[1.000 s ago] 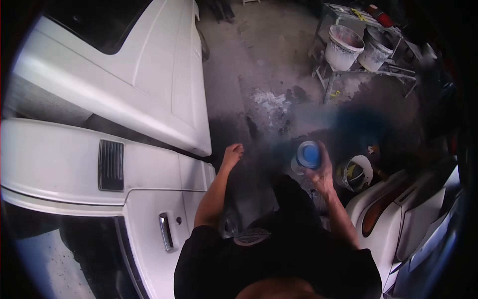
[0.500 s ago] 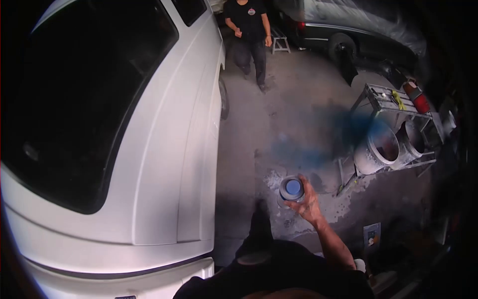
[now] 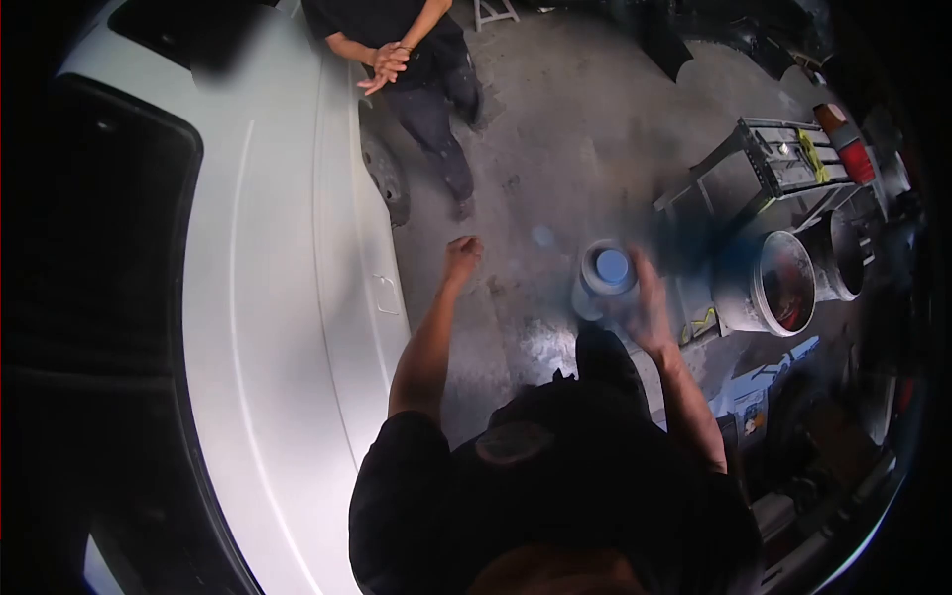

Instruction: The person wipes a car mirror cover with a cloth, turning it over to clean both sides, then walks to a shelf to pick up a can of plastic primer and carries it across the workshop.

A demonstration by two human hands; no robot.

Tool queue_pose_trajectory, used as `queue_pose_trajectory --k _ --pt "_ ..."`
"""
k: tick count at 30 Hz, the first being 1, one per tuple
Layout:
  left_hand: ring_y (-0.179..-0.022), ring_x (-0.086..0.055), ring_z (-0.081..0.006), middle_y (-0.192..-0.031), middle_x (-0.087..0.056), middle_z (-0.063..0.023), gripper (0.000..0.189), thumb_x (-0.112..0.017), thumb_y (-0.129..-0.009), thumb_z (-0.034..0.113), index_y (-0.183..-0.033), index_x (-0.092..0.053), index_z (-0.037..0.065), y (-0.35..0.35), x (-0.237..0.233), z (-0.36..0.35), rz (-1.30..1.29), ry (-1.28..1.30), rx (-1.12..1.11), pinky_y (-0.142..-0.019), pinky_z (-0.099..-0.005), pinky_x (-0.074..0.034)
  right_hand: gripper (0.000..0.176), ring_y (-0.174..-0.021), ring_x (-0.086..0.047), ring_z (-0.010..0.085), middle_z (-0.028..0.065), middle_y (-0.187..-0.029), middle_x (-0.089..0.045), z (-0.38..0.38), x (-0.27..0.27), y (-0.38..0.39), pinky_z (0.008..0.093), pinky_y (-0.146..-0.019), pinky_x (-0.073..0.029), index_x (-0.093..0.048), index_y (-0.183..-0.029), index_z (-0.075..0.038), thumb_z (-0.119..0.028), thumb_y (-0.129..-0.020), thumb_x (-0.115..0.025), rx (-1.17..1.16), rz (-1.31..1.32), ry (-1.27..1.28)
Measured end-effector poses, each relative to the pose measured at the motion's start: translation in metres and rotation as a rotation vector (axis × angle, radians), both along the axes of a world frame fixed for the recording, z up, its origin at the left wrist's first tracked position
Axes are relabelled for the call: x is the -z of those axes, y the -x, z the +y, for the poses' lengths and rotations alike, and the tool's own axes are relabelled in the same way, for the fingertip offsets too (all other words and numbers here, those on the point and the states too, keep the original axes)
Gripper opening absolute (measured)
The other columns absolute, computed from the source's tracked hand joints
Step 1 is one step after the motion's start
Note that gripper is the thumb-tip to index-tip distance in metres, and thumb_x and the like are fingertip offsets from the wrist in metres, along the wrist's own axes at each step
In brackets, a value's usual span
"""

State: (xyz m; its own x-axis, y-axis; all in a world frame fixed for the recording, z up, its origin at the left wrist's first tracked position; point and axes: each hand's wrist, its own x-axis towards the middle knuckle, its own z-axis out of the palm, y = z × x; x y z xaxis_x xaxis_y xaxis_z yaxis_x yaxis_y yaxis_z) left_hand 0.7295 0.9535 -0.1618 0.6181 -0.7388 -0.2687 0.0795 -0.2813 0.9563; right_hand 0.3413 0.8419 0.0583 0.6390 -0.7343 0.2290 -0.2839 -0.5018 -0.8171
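Note:
My right hand (image 3: 650,307) is wrapped round the right side of a round, pale container with a blue top (image 3: 612,266), held upright in front of my body. The hand is slightly smeared by motion, and what is inside the container does not show. My left hand (image 3: 463,260) hangs over the floor with its fingers curled in a loose fist, nothing showing in it. To its left is the side of a white vehicle (image 3: 283,327), apart from the hand.
Ahead on the left, a person in dark clothes (image 3: 416,99) stands close beside the vehicle, hands together. On the right are a work stand (image 3: 783,159) bearing a red-and-orange lamp (image 3: 848,149), and a white bucket (image 3: 759,297) beside a dark-mouthed one (image 3: 838,253). Concrete floor (image 3: 555,129) lies between.
My view has moved forward along the vehicle, and the other person is nearer, their hands now together. My left hand has come into view. The container remains in my right hand.

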Motion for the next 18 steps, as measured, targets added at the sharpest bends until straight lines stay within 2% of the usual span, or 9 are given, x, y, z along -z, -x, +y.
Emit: queue_pose_trajectory --k 3,4,5,7,9,10,12,13,18 --pt "-0.071 -0.059 -0.0108 -0.084 -0.066 -0.001 0.025 -0.063 -0.099 0.024 -0.099 -0.071 0.001 -0.014 0.026 -0.065 -0.042 0.071 0.057 -0.062 -0.0296 -0.048 0.1 -0.132 -0.056 0.0395 0.0239 -0.138 -0.058 -0.094 0.015 -0.05 0.0461 -0.111 -0.045 -0.041 -0.149 0.0 -0.03 -0.068 -0.092 -0.024 0.038 -0.017" --pt "-0.067 -0.058 -0.0109 -0.079 -0.064 -0.0015 0.027 -0.061 -0.1 0.028 -0.097 -0.071 0.002 -0.028 0.064 -0.083 -0.018 -0.121 0.075 -0.061 -0.029 -0.047 0.1 -0.131 -0.056 0.0398 0.0236 -0.138 -0.058 -0.132 0.021 -0.068 0.0463 -0.11 -0.045 -0.04 -0.149 0.0 -0.03 -0.068 -0.092 -0.086 -0.005 -0.036" --pt "-0.069 -0.06 -0.0114 -0.088 -0.067 -0.0009 0.035 -0.066 -0.098 0.034 -0.116 -0.069 0.004 -0.041 0.111 -0.086 -0.055 -0.249 0.165 -0.059 -0.0294 -0.049 0.1 -0.13 -0.057 0.0402 0.0233 -0.138 -0.058 -0.17 0.021 -0.085 0.0464 -0.11 -0.046 -0.04 -0.149 0.0 -0.03 -0.068 -0.092 -0.156 -0.05 -0.048" --pt "-0.057 -0.056 -0.0132 -0.072 -0.063 -0.0023 0.032 -0.064 -0.098 0.04 -0.09 -0.07 0.009 -0.062 0.186 -0.1 -0.085 -0.477 0.265 -0.05 -0.0311 -0.046 0.1 -0.13 -0.057 0.0407 0.0227 -0.138 -0.058 -0.27 0.017 -0.139 0.0464 -0.11 -0.046 -0.04 -0.148 0.0 -0.029 -0.068 -0.092 -0.22 -0.061 -0.075" --pt "-0.045 -0.049 -0.0164 -0.061 -0.055 -0.004 0.028 -0.062 -0.1 0.034 -0.084 -0.067 0.012 -0.057 0.235 -0.09 0.122 -0.934 0.117 -0.042 -0.0322 -0.042 0.105 -0.131 -0.055 0.0433 0.0243 -0.141 -0.055 -0.35 0.011 -0.187 0.0489 -0.11 -0.046 -0.035 -0.151 -0.002 -0.029 -0.068 -0.093 -0.338 0.054 -0.057" --pt "-0.048 -0.064 -0.0347 -0.061 -0.064 -0.0195 0.049 -0.069 -0.094 0.043 -0.075 -0.067 -0.002 -0.044 0.249 -0.084 0.227 -1.136 0.098 -0.048 -0.0507 -0.054 0.105 -0.131 -0.055 0.0433 0.0243 -0.141 -0.055 -0.383 0.009 -0.207 0.0489 -0.11 -0.046 -0.035 -0.151 -0.002 -0.029 -0.068 -0.093 -0.367 0.035 -0.039" --pt "-0.051 -0.062 -0.027 -0.062 -0.059 -0.0122 0.04 -0.07 -0.094 0.042 -0.083 -0.068 0.004 -0.01 0.218 -0.103 0.365 -1.114 0.303 -0.047 -0.0439 -0.053 0.11 -0.131 -0.053 0.0463 0.0263 -0.142 -0.052 -0.446 0.006 -0.253 0.0518 -0.11 -0.045 -0.028 -0.154 -0.005 -0.029 -0.069 -0.093 -0.502 -0.006 0.113" --pt "-0.049 -0.056 -0.0202 -0.064 -0.059 -0.0076 0.031 -0.069 -0.095 0.039 -0.088 -0.069 0.008 0.015 0.176 -0.12 0.323 -0.818 0.042 -0.046 -0.0388 -0.05 0.115 -0.131 -0.053 0.0476 0.0275 -0.142 -0.051 -0.475 -0.001 -0.279 0.0534 -0.11 -0.045 -0.023 -0.157 -0.006 -0.031 -0.07 -0.093 -0.564 0.002 0.119" --pt "-0.048 -0.055 -0.0189 -0.064 -0.059 -0.0066 0.028 -0.068 -0.095 0.037 -0.088 -0.068 0.009 -0.016 0.175 -0.296 0.403 -0.69 0.077 -0.045 -0.0377 -0.048 0.108 -0.133 -0.051 0.0427 0.0247 -0.14 -0.053 -0.605 -0.01 -0.43 0.0489 -0.111 -0.045 -0.031 -0.154 -0.004 -0.028 -0.069 -0.093 -0.721 -0.015 0.029"
